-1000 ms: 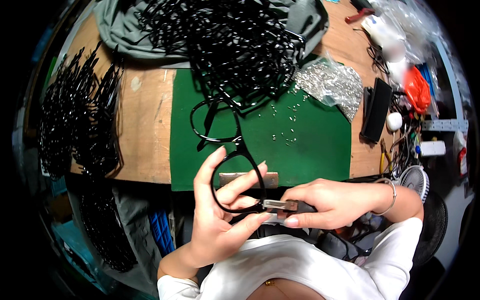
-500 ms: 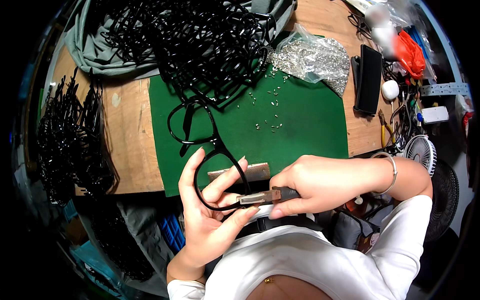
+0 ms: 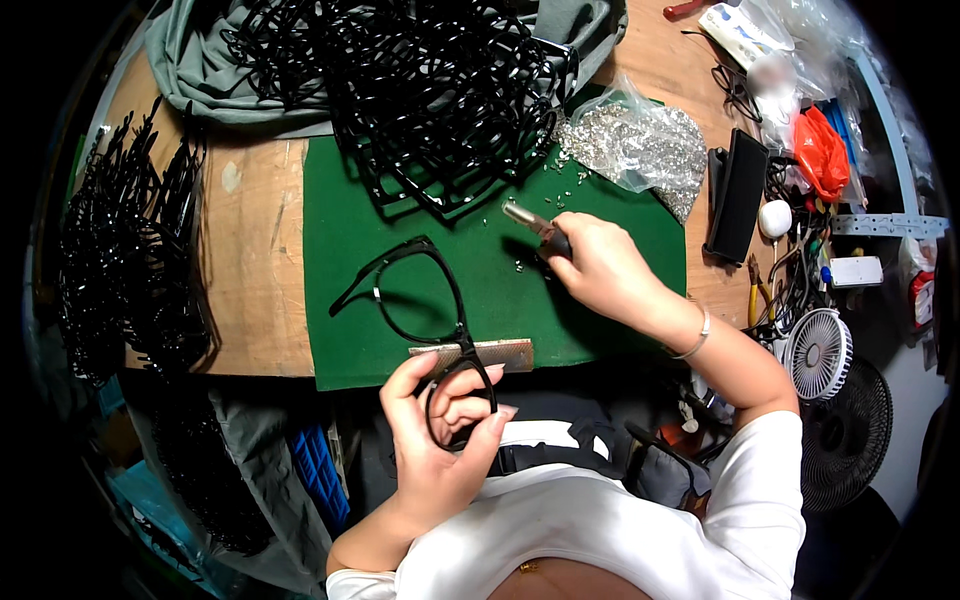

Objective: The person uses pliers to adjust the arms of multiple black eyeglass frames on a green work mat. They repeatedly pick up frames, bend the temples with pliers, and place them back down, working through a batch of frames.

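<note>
My left hand point(image 3: 432, 468) is closed on a black eyeglass frame point(image 3: 462, 330), its fingers around the near rim. The far rim tilts out over a green mat point(image 3: 340, 350), and a black temple sticks out to the left. In my right hand point(image 3: 605, 268) is a pair of pliers point(image 3: 536, 224) with dark grips. Their metal jaws point left above the mat, apart from the glasses, near scattered small silver pieces point(image 3: 519, 266). I cannot tell whether the jaws grip anything.
Black frames point(image 3: 440, 110) lie heaped at the back on grey cloth point(image 3: 190, 80). A clear bag of silver pieces point(image 3: 640, 140) sits back right, beside a black phone-like stand point(image 3: 738, 195). Black temples point(image 3: 135, 260) are piled left. A metal strip point(image 3: 512, 355) lies at the mat's front edge.
My right hand has moved the pliers away from the near rim, up and to the far right over the mat. My left hand has lowered the glasses slightly toward me and turned them.
</note>
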The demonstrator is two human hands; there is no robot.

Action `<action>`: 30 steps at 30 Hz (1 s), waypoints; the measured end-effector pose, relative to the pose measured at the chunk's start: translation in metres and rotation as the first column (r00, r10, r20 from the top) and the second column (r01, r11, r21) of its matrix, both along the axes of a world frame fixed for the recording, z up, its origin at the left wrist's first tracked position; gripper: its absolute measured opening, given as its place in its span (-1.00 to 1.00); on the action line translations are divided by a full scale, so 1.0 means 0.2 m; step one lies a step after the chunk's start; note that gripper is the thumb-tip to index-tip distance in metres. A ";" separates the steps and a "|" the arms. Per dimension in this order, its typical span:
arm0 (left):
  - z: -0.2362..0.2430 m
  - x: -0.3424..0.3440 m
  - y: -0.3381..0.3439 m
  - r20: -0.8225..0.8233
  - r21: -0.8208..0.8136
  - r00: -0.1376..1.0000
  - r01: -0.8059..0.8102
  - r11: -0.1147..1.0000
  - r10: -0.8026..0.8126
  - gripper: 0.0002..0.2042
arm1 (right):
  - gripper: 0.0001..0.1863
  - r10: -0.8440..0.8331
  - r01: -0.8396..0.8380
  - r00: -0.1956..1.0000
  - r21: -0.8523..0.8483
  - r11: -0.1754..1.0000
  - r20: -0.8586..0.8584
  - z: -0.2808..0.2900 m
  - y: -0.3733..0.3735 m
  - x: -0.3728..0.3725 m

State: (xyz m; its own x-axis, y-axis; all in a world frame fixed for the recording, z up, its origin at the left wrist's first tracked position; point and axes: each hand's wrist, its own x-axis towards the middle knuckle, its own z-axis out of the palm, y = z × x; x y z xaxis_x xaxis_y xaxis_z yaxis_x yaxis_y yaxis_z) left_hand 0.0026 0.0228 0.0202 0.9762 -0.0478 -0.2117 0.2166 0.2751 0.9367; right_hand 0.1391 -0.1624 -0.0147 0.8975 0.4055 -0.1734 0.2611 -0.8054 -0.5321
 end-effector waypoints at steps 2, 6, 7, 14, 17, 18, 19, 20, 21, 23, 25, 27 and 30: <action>0.05 0.02 0.01 -0.199 -0.139 0.979 0.019 0.990 -0.047 -0.30 | -0.83 -0.022 0.021 1.000 -0.059 0.998 -0.004 -0.03 0.01 -0.01; 0.04 0.05 0.08 -0.210 -0.413 0.928 0.201 0.888 -0.308 -0.30 | -0.85 0.020 -0.012 0.997 -0.092 0.996 0.078 -0.04 0.03 -0.03; 0.03 0.05 0.06 -0.258 -0.460 0.927 0.130 0.878 -0.272 -0.52 | -0.85 0.027 -0.020 0.996 -0.094 0.995 0.080 -0.04 0.04 -0.03; -0.03 0.02 -0.02 -0.185 -0.090 0.982 0.030 0.996 -0.046 -0.75 | -0.85 0.014 0.013 0.993 0.230 0.973 -0.117 0.13 0.08 -0.12; -0.02 0.03 -0.07 -0.129 -0.044 0.990 0.044 0.998 -0.049 -0.59 | -0.84 0.021 0.232 0.896 0.507 0.830 -0.444 0.23 0.12 -0.23; -0.04 0.03 -0.08 -0.110 -0.039 0.992 0.055 0.998 -0.059 -0.55 | -0.83 0.015 0.288 0.886 0.576 0.765 -0.464 0.19 0.14 -0.25; -0.03 0.03 -0.09 -0.096 -0.029 0.993 0.062 0.998 -0.065 -0.55 | -0.84 0.023 0.203 0.927 0.554 0.808 -0.374 0.23 0.16 -0.25; -0.03 0.03 -0.09 -0.083 -0.019 0.994 0.068 0.997 -0.070 -0.55 | -0.83 -0.002 0.252 0.919 0.586 0.770 -0.393 0.21 0.16 -0.26; -0.03 0.03 -0.10 -0.069 -0.009 0.995 0.074 0.997 -0.074 -0.55 | -0.83 -0.024 0.299 0.910 0.615 0.729 -0.414 0.19 0.16 -0.27; -0.03 0.04 -0.10 -0.062 -0.014 0.995 0.079 0.997 -0.080 -0.55 | -0.81 0.017 0.458 0.795 0.619 0.638 -0.606 0.21 0.16 -0.26; -0.02 0.04 -0.10 -0.079 -0.047 0.993 0.083 0.995 -0.086 -0.54 | -0.79 0.122 0.600 0.638 0.590 0.540 -0.760 0.22 0.15 -0.25; 0.02 0.05 -0.07 -0.185 -0.166 0.973 0.106 0.980 -0.136 -0.54 | -0.78 0.216 0.643 0.452 0.484 0.594 -0.865 0.27 0.13 -0.20; 0.06 0.07 -0.03 -0.243 -0.302 0.942 0.154 0.941 -0.232 -0.53 | -0.77 0.196 0.661 0.416 0.443 0.606 -0.888 0.29 0.13 -0.20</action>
State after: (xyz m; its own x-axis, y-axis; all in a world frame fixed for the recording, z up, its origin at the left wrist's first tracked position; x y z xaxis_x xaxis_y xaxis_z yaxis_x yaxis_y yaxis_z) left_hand 0.0167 0.0175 0.0329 0.8490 -0.3236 -0.4178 0.5259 0.4399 0.7280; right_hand 0.0990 -0.1373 0.0429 0.5325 0.5550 -0.6390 -0.7562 -0.0271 -0.6537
